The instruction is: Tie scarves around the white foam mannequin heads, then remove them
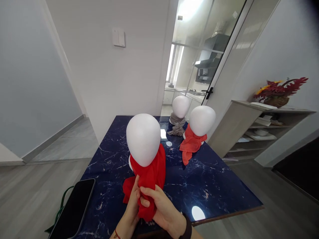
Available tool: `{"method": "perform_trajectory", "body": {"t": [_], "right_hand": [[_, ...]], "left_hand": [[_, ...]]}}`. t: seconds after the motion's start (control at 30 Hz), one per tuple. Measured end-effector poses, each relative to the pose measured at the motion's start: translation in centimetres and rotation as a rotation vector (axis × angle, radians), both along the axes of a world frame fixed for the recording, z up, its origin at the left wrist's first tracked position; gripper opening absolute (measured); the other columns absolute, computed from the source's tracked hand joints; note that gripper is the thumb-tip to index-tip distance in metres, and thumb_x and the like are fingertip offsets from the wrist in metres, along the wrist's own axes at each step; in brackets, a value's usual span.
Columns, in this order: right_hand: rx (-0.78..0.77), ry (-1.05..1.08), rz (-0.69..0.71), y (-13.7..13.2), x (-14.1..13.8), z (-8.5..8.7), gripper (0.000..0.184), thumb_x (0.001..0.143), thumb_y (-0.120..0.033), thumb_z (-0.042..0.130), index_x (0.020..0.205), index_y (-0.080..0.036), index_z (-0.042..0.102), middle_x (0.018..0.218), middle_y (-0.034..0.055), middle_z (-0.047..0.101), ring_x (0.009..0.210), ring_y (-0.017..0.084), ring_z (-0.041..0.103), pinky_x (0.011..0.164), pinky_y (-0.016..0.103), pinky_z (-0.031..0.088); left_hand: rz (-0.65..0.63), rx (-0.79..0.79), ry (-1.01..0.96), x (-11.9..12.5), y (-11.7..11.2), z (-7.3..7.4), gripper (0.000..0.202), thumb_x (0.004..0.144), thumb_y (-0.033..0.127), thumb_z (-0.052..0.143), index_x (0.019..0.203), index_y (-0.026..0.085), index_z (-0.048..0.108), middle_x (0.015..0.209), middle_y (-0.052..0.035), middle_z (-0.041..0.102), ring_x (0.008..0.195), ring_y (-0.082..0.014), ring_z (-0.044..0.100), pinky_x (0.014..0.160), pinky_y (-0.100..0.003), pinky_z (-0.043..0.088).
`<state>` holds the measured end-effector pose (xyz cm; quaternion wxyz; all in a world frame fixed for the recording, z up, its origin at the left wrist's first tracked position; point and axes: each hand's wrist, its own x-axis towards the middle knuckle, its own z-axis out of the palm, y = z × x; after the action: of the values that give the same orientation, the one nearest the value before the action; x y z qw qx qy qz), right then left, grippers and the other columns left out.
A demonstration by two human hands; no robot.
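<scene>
A white mannequin head (pixel 143 139) stands at the near middle of the table with a bright red scarf (pixel 158 166) around its neck. The scarf's front length hangs down toward me, and another part spreads to the left. My left hand (pixel 134 202) is closed on the left side of the hanging length, its fingers partly hidden by the cloth. From the right, my right hand (pixel 160 205) grips the same length, thumb in front. Both hands are close together just below the head.
A head with a coral scarf (pixel 190 142) and a head with a grey scarf (pixel 177 123) stand at the back right of the dark blue marbled table (pixel 199 179). A black phone (pixel 73 207) lies at the front left. A shelf (pixel 259 129) is beyond on the right.
</scene>
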<state>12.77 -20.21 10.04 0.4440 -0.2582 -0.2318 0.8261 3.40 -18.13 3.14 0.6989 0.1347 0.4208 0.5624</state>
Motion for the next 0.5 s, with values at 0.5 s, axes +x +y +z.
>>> {"method": "perform_trajectory", "body": {"t": [0.5], "right_hand": [[-0.158, 0.032, 0.071, 1.0, 0.7, -0.1, 0.022, 0.070, -0.025, 0.072, 0.072, -0.006, 0.060, 0.066, 0.0034, 0.060, 0.043, 0.001, 0.041, 0.043, 0.015, 0.029]], "left_hand": [[-0.116, 0.332, 0.162, -0.7, -0.8, 1.5, 0.064, 0.056, 0.020, 0.081, 0.117, 0.021, 0.060, 0.126, -0.0118, 0.058, 0.127, -0.0317, 0.043, 0.106, -0.036, 0.036]]}}
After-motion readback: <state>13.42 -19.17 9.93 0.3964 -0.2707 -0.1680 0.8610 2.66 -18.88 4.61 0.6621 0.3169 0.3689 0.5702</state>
